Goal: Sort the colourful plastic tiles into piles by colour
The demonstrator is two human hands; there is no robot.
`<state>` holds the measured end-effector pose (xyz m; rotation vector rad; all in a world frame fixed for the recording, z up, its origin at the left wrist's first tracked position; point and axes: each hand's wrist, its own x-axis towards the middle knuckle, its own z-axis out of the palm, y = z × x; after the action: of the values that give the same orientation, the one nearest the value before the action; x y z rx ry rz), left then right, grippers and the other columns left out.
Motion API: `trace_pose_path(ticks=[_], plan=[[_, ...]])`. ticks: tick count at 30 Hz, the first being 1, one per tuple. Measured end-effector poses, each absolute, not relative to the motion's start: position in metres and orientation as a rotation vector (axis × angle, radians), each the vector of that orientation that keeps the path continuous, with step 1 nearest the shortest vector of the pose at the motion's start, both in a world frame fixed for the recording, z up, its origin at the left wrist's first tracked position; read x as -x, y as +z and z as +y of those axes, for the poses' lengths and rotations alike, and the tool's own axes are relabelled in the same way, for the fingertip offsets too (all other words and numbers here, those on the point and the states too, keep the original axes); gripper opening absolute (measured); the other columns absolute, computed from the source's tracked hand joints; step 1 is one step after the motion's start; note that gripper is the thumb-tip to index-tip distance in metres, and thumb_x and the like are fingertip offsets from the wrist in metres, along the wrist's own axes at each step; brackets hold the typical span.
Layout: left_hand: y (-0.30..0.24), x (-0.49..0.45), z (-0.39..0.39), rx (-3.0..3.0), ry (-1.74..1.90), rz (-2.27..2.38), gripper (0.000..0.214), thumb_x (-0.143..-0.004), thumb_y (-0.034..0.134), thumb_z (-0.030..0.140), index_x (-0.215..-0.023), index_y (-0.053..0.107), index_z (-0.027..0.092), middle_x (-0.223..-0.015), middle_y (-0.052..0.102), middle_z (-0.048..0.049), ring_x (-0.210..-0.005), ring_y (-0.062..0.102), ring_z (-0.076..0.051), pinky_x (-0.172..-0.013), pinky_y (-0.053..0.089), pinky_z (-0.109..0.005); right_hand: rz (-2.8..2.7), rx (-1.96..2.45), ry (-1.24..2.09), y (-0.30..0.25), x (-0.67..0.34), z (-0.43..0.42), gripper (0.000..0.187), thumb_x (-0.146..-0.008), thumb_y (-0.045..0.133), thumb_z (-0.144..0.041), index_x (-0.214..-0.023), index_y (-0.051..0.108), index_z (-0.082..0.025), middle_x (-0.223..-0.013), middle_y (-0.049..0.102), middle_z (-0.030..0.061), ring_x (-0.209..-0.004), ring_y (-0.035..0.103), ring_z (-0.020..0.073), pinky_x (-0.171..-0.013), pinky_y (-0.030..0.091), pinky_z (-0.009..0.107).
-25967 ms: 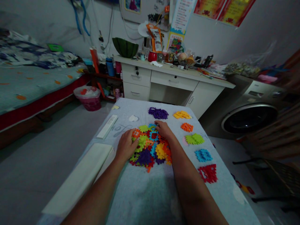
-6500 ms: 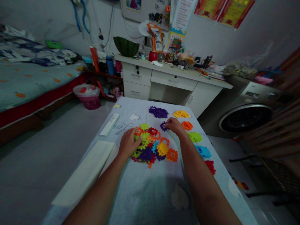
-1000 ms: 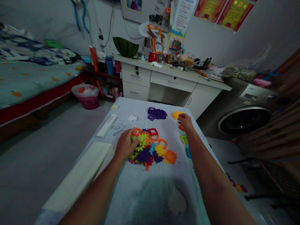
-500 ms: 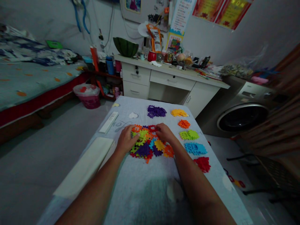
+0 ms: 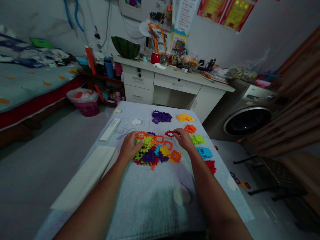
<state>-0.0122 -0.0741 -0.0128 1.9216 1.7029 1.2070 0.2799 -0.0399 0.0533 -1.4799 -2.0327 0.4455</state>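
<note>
In the head view, a mixed heap of toothed plastic building pieces (image 5: 150,154) lies mid-table, in green, purple, orange, red, blue and yellow. My left hand (image 5: 129,146) rests against the heap's left side with thumb and fingers apart; some fingertips are hidden. Just right of the heap, my right hand (image 5: 183,137) pinches a red toothed frame piece (image 5: 167,134) by its right side. Single-colour piles lie beyond and to the right: purple (image 5: 162,117), yellow (image 5: 185,117), orange (image 5: 190,129), green (image 5: 198,139), blue (image 5: 205,152) and red (image 5: 210,166), the last few partly behind my right arm.
A long white box (image 5: 86,176) and a smaller white one (image 5: 110,130) lie along the left edge of the cloth-covered table (image 5: 150,200). Behind stands a white desk (image 5: 138,83) holding clutter. A washing machine (image 5: 247,113) and a stool (image 5: 277,173) are on the right.
My right hand has moved right, away from the heap, carrying the red frame piece with it. My left hand stays by the heap. The whole view has shifted slightly.
</note>
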Motion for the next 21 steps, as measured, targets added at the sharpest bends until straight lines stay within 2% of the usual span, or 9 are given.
trace_pose_path(ticks=[5,8,16,21], plan=[[-0.009,0.010,-0.079,-2.007,1.187,1.671,0.043,-0.082,0.055,0.041,-0.118,0.057,0.019,-0.125,0.058,-0.0120,-0.123,0.052,-0.028,-0.109,0.038,-0.046,-1.884,1.577,0.536,0.072,-0.337,-0.076,0.021,-0.086,0.054,-0.025,-0.103,0.066,-0.018,-0.068,0.058,-0.0023,-0.063,0.052,0.0136,-0.062,0.039,0.024],[-0.004,0.008,-0.085,-2.076,1.208,1.631,0.042,-0.085,0.052,0.044,-0.119,0.057,0.020,-0.126,0.058,-0.0114,-0.124,0.051,-0.028,-0.110,0.038,-0.045,-1.809,1.659,0.562,0.078,-0.366,-0.104,0.024,-0.083,0.056,-0.029,-0.104,0.063,-0.019,-0.062,0.053,-0.0048,-0.057,0.048,0.0123,-0.055,0.035,0.023],[0.000,0.006,-0.096,-2.173,1.177,1.572,0.043,-0.086,0.049,0.050,-0.115,0.059,0.020,-0.128,0.057,-0.0116,-0.125,0.050,-0.029,-0.110,0.036,-0.046,-1.786,1.814,0.688,0.073,-0.406,-0.168,0.013,-0.078,0.059,-0.027,-0.085,0.065,-0.019,-0.059,0.055,-0.0043,-0.053,0.049,0.0121,-0.051,0.035,0.023],[-0.006,0.011,-0.092,-1.952,1.255,1.603,0.042,-0.085,0.050,0.051,-0.112,0.060,0.020,-0.119,0.061,-0.0093,-0.119,0.055,-0.026,-0.108,0.040,-0.044,-1.760,1.837,0.741,0.057,-0.411,-0.187,0.009,-0.080,0.057,-0.026,-0.080,0.062,-0.019,-0.065,0.064,-0.0006,-0.058,0.056,0.0138,-0.054,0.039,0.024]])
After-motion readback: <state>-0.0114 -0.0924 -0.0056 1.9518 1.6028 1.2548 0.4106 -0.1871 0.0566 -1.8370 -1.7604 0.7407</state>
